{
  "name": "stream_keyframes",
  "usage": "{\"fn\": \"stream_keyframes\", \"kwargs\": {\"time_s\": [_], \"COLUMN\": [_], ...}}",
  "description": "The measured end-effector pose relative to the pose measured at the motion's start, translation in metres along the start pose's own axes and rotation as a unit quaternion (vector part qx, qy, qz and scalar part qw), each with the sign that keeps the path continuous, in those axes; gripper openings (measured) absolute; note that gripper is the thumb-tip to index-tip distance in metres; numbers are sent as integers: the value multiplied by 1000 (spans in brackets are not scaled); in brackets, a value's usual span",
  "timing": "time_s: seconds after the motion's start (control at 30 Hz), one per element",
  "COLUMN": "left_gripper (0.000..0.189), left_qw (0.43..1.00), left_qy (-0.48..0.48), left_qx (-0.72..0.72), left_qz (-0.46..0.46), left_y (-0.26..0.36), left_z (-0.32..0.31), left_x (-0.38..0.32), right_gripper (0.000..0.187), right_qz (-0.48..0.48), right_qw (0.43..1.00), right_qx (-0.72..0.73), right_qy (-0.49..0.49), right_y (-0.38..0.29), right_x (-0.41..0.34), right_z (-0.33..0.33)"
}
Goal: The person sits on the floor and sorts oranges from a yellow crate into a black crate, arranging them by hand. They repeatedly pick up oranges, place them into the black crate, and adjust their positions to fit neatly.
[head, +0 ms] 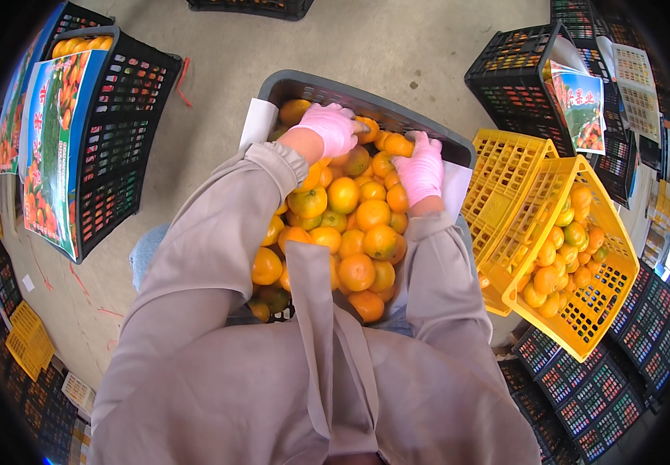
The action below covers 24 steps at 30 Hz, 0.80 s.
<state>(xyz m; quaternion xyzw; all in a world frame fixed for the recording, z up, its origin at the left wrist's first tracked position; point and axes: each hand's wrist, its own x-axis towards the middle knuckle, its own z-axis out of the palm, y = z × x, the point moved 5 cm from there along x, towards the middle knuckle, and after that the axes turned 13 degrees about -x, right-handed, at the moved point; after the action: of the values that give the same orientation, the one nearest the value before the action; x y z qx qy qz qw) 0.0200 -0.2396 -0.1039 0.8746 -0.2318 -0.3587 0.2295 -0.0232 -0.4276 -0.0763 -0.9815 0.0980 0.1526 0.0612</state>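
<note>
A dark plastic crate (364, 107) filled with orange and partly green citrus fruit (344, 195) stands in front of me, with white paper (258, 123) over its left edge. Both hands wear pink gloves and are inside its far end. My left hand (329, 129) lies on fruit near the far left wall, its fingertips against an orange fruit (366, 129); whether it grips one is unclear. By the far right corner, my right hand (422, 165) has its fingertips next to another fruit (398, 145), and its grip is also unclear. The near part of the crate is partly hidden by my clothing.
At right, a yellow crate (602, 290) holding citrus leans beside another yellow crate (503, 192). Black crates with printed sheets stand at upper right (515, 75) and left (126, 116). Stacked black crates (585, 383) fill the lower right. Red string (183, 81) lies by the left crate.
</note>
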Motion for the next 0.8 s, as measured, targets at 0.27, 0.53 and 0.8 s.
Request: {"fn": "stream_keyframes", "kwargs": {"time_s": [0.27,0.53,0.8], "left_gripper": [42,41,40], "left_qw": [1000,993,987], "left_qy": [1,-51,-66], "left_qx": [6,101,125], "left_qz": [8,37,80], "left_y": [1,37,80], "left_z": [0,-5,25], "left_x": [-2,-1,13], "right_gripper": [34,38,35], "right_qz": [-14,-70,-212], "right_qw": [995,992,911], "right_qx": [-90,103,-150], "right_qy": [-26,-29,-320], "right_y": [3,29,-5], "right_x": [26,34,-27], "right_z": [43,44,-7]}}
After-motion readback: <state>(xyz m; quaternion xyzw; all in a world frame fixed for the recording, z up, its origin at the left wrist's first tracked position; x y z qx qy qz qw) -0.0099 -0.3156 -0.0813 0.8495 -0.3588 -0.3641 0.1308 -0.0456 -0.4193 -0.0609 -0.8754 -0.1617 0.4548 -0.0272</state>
